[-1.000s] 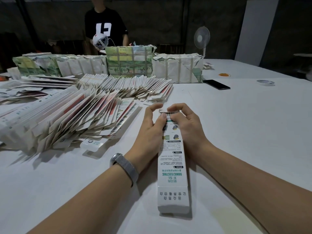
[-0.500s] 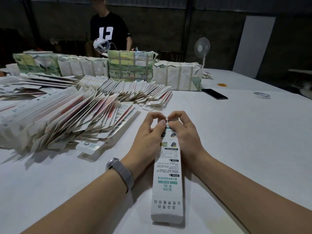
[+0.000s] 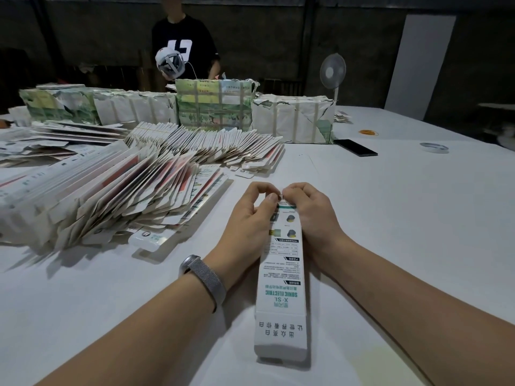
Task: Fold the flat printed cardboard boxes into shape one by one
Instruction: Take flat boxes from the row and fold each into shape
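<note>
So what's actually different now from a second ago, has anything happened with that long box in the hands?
The far end flap of the box, sticking up a second ago, has been pushed down and in; both hands have closed tighter over that end, left hand and right hand pinching it with fingertips nearly meeting. The box stays lying lengthwise on the table. The flat boxes fanned out at left are untouched.

Box (image 3: pixel 281 288) lies right of flat stack (image 3: pixel 111 196) (phone (image 3: pixel 355 147) behind).
</note>
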A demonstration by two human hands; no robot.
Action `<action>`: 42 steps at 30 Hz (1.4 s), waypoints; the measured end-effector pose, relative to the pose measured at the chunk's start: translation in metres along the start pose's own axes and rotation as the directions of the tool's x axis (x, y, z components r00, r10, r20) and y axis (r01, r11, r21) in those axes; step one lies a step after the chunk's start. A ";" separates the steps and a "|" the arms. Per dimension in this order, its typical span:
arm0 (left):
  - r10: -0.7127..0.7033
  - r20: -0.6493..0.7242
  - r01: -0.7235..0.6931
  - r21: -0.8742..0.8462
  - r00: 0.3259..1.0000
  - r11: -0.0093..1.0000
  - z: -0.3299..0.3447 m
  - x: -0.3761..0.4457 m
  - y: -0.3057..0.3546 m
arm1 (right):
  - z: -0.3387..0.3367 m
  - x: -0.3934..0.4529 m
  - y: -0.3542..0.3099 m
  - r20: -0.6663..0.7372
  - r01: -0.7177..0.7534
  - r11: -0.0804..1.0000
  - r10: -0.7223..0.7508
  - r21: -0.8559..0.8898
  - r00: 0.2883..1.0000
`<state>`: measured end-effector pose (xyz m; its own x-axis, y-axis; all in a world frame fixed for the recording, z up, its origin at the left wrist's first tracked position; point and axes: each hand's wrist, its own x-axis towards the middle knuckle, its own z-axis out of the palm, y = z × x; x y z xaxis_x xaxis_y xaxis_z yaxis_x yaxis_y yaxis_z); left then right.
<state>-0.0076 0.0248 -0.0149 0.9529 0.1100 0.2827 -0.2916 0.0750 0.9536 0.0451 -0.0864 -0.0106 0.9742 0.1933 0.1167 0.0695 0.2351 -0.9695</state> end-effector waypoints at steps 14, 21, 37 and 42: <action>-0.068 0.086 0.066 0.024 0.994 0.998 -0.004 0.000 0.001 | -0.004 -0.002 -0.006 0.103 -0.005 1.000 0.007 -0.013 0.995; -0.050 0.097 0.040 0.105 0.994 0.994 -0.003 0.002 -0.001 | -0.005 -0.001 -0.009 0.128 -0.019 0.997 0.030 -0.080 0.991; -0.068 0.129 0.053 0.115 0.989 0.992 -0.004 0.005 -0.007 | -0.007 0.001 -0.010 0.137 -0.020 0.993 0.036 -0.115 0.990; -0.049 0.124 0.035 0.116 0.991 0.993 -0.003 0.005 -0.007 | -0.007 0.001 -0.010 0.148 -0.005 0.995 0.020 -0.103 0.989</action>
<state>-0.0012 0.0282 -0.0207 0.9690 -0.0176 0.2463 -0.2468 -0.0367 0.9684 0.0467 -0.0949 -0.0022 0.9328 0.3370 0.1276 0.0865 0.1344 -0.9871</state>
